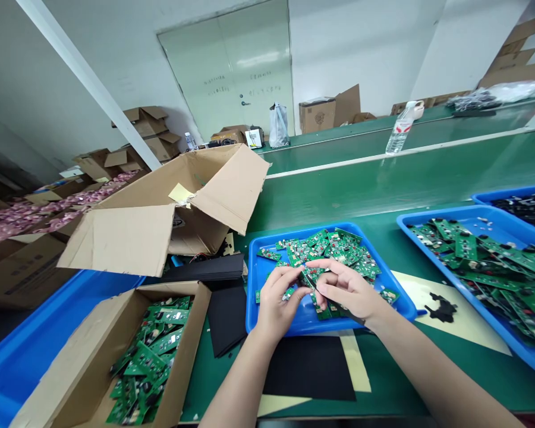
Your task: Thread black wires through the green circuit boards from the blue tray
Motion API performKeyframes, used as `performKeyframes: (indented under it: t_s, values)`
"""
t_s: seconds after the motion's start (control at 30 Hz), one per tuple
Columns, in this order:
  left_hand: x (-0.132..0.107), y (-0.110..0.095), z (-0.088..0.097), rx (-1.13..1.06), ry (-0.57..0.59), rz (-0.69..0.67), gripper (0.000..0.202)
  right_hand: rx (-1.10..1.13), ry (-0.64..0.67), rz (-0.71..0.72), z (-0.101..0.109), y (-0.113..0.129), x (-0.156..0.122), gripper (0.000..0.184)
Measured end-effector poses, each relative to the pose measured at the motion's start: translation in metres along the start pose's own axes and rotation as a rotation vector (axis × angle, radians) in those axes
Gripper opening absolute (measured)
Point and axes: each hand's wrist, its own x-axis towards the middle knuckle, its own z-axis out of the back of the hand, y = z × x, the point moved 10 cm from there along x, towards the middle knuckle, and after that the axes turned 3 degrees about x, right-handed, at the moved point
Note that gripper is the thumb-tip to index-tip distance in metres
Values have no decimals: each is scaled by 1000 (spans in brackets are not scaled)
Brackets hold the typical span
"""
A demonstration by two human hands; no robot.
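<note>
My left hand (pixel 279 302) is closed, thumb and fingers pinching a small circuit board (pixel 307 279) seen nearly edge-on. My right hand (pixel 345 290) meets it from the right, its fingers curled around a slim dark tool (pixel 350 315) that looks like tweezers; part of it is hidden by the palm. Both hands are over a blue tray (pixel 252 309) heaped with green circuit boards (pixel 334 246). Just below the tray lies a black sheet (pixel 310 368) on pale yellow paper (pixel 356 362).
At left stand an open cardboard box (pixel 194 351) of boards and a larger open carton (pixel 120 232). Black sheets (pixel 225 318) are stacked beside them. Another blue tray (pixel 428 252) of boards is at right, near black scraps (pixel 441 308). A water bottle (pixel 400 129) stands farther back.
</note>
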Motion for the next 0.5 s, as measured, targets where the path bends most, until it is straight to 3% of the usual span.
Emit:
performKeyframes:
  t_s: [0.3, 0.5]
  values:
    - [0, 22, -10, -275, 70, 235, 33, -17, 47, -71, -2, -4, -1, 49]
    - [-4, 25, -21, -410, 156, 319, 39, -17, 80, -117, -3, -11, 2, 52]
